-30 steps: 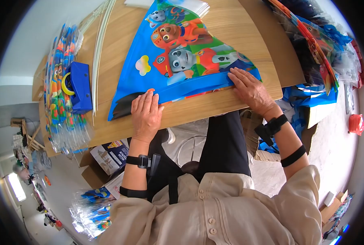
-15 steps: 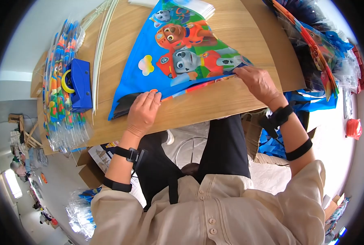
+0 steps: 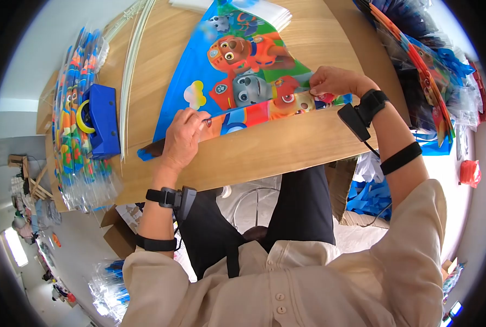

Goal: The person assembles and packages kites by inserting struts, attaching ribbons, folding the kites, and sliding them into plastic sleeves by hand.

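A triangular blue kite (image 3: 185, 68) printed with cartoon dogs lies across the wooden table (image 3: 237, 155). Its near edge is turned over in a long strip that shows printed fabric. My left hand (image 3: 183, 136) pinches this folded edge near the left end, fingers closed on the fabric. Toward the right corner my right hand (image 3: 338, 84) grips the same fold between thumb and fingers. The dark left tip of the kite sticks out past my left hand. Under the kite's far side shows a stack of white sheets (image 3: 273, 13).
On the left are thin white rods (image 3: 133, 71), a blue tape dispenser (image 3: 105, 122) with yellow tape, and a bundle of rolled kites (image 3: 74, 117) in clear sleeves. More packed kites (image 3: 417, 60) lie at the right. A cardboard box (image 3: 341, 191) with blue pieces stands below the table edge.
The kite's near edge has been turned over further, away from me, baring a wider printed strip. My right hand has moved up and away; my left hand shifted slightly left.
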Demonstrator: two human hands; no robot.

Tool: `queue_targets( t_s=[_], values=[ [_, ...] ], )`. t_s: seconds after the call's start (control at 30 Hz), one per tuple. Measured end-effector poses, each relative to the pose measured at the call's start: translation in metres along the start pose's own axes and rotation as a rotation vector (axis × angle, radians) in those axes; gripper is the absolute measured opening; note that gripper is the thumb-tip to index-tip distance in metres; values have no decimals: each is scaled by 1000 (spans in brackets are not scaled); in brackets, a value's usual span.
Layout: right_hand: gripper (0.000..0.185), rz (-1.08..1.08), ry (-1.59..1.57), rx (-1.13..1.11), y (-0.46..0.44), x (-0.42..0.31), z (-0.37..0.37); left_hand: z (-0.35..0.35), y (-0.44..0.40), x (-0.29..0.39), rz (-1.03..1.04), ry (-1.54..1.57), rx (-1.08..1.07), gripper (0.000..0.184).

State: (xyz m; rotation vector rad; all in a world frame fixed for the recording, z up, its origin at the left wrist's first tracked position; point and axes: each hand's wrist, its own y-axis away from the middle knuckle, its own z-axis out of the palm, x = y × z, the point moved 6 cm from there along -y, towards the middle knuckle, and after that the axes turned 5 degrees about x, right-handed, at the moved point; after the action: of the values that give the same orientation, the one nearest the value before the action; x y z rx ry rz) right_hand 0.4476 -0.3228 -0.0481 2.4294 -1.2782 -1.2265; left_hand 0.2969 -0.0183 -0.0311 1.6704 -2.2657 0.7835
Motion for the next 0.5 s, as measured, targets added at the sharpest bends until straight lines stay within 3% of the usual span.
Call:
queue_targets(
  t_s=[0.17, 0.37, 0.47, 0.5],
  values=[
    [20, 116, -78, -44, 3, -4, -2, -1, -5, 15, 110, -92, 143, 14],
    [20, 94, -85, -57, 2, 2, 0, 9, -14, 5, 59, -69, 83, 4],
    [23, 11, -86, 32, 5, 0, 0, 6, -16, 5, 87, -17, 75, 6],
    [21, -64, 54, 173, 10, -5, -5, 6, -15, 4, 89, -15, 80, 6]
  ],
)
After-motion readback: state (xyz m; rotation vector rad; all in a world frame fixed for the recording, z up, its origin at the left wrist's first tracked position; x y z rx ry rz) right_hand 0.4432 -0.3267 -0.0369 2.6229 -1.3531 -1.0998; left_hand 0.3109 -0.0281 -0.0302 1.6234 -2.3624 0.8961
